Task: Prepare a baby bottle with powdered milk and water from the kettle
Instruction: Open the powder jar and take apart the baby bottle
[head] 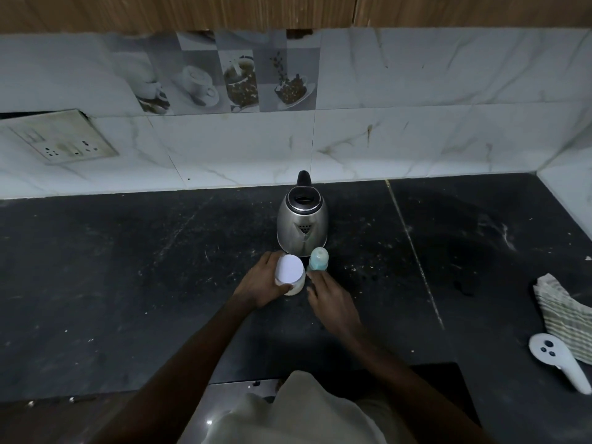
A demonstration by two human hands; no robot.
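A steel kettle (302, 222) with a black lid and handle stands on the dark counter (128, 267) near the wall. Just in front of it are a white-lidded jar (290, 274) and a small pale-blue baby bottle (318, 259), both upright. My left hand (262, 282) grips the jar from its left side, fingers and thumb curled round it. My right hand (330, 298) lies with relaxed fingers just below the bottle, fingertips at its base. Whether they touch it is unclear.
A striped cloth (563, 312) and a white handheld controller (559, 360) lie at the right edge of the counter. A marble-tiled wall with a socket plate (61, 137) runs behind. The counter's front edge is by my body.
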